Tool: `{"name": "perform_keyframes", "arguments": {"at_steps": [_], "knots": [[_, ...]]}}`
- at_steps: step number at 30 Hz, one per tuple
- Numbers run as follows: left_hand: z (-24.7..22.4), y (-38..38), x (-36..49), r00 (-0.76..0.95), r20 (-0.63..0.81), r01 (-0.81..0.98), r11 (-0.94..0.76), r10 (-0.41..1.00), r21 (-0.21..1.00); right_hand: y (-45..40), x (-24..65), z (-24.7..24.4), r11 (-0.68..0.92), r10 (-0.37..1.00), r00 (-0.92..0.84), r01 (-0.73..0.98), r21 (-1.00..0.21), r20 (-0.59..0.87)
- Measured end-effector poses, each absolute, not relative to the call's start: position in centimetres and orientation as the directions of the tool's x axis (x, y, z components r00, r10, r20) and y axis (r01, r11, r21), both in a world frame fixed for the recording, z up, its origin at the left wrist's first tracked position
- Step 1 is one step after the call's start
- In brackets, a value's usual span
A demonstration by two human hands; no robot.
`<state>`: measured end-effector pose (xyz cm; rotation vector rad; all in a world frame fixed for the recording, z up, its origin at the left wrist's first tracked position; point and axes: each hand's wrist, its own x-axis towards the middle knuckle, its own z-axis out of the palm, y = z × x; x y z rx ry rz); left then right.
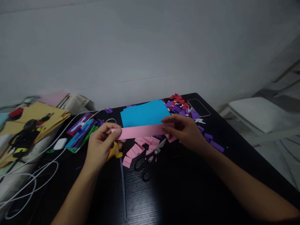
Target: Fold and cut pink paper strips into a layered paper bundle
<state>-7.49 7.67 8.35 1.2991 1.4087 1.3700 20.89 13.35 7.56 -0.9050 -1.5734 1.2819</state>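
A long pink paper strip is stretched level between my hands, above the black table. My left hand pinches its left end, thumb on top. At the other end, my right hand grips the strip between thumb and fingers. Below the strip lie several cut pink paper pieces and a pair of open scissors with black handles. Blue paper sheets lie just behind the strip. A yellow tool, possibly a glue gun, is partly hidden by my left hand, with a thin grey stick near it.
Purple and red paper scraps and a phone-like flat object sit at the back right. At left are colored paper strips, a white case, white cables and yellow envelopes. A white stool stands beyond the table.
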Motion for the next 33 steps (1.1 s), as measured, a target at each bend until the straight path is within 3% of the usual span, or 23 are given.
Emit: {"name": "perform_keyframes", "arguments": {"at_steps": [8, 13, 24, 33], "knots": [[7.5, 7.7, -7.4, -0.019, 0.197, 0.235, -0.187, 0.98, 0.954, 13.6, 21.1, 7.3, 0.15, 0.954, -0.268, 0.03, -0.988, 0.137], [7.0, 7.5, -7.4, -0.001, 0.167, 0.323, -0.158, 0.986, 0.933, 13.6, 21.1, 7.5, 0.121, 0.953, -0.278, -0.006, -0.993, 0.118], [7.3, 7.5, -6.7, 0.034, 0.214, 0.414, -0.209, 0.976, 0.886, 12.8, 20.2, 7.3, -0.121, 0.919, -0.394, -0.254, -0.96, -0.011], [6.8, 7.0, -5.2, 0.13, 0.179, 0.461, -0.219, 0.975, 0.86, 12.3, 19.5, 5.7, -0.027, 0.924, -0.38, -0.164, -0.986, 0.037]]}}
